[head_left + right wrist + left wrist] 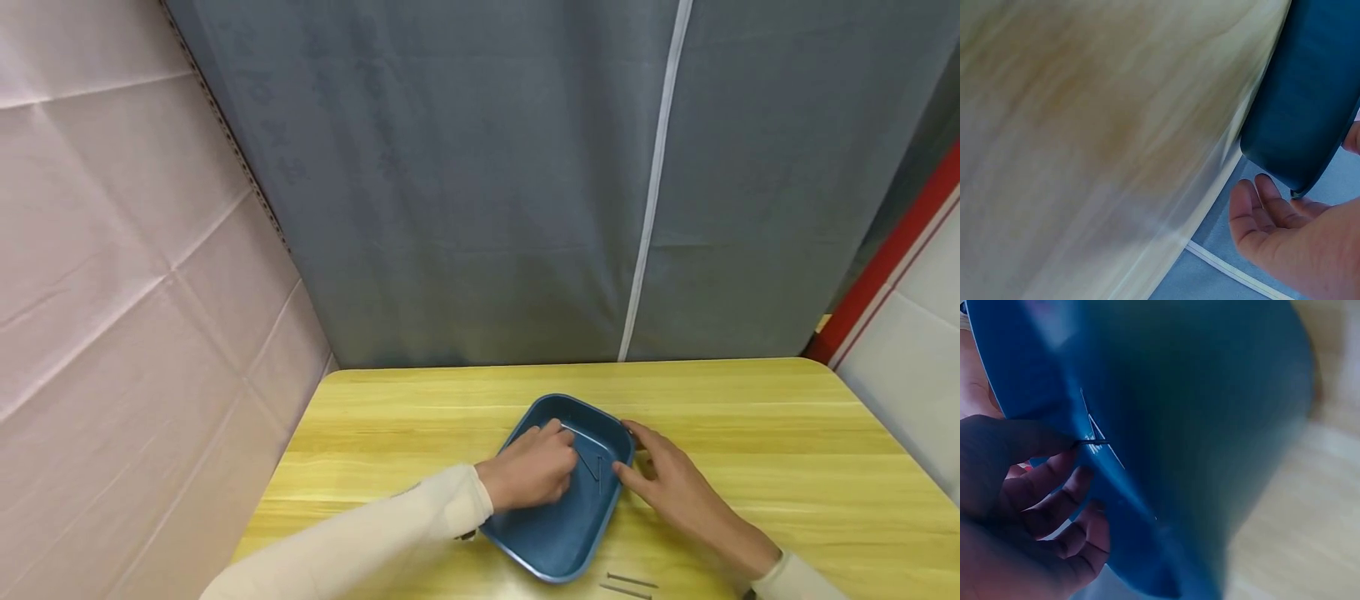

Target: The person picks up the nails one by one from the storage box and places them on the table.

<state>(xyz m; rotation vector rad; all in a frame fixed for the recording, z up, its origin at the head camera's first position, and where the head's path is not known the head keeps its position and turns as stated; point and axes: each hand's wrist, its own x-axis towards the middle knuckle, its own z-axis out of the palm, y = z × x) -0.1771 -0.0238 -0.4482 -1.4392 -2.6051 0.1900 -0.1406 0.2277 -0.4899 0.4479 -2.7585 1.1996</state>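
Observation:
A blue tray (540,537) with raised sides and rounded corners stands on the wooden table. Inside it, my left hand (534,468) pinches a thin dark nail (1096,442) between thumb and forefinger, the other fingers loosely curled. Thin nails (599,477) lie on the tray floor beside that hand, partly hidden by it in the head view. At the tray's right corner, my right hand (671,483) holds the rim with thumb and forefinger. Its remaining fingers (1244,215) hang outside the wall in the right wrist view.
Two more nails (632,580) lie side by side on the table (420,408) in front of the tray. A grey curtain (480,183) hangs behind the table's far edge. Pale sheeting (135,317) covers the left side, and a white panel with red trim (892,250) stands at right.

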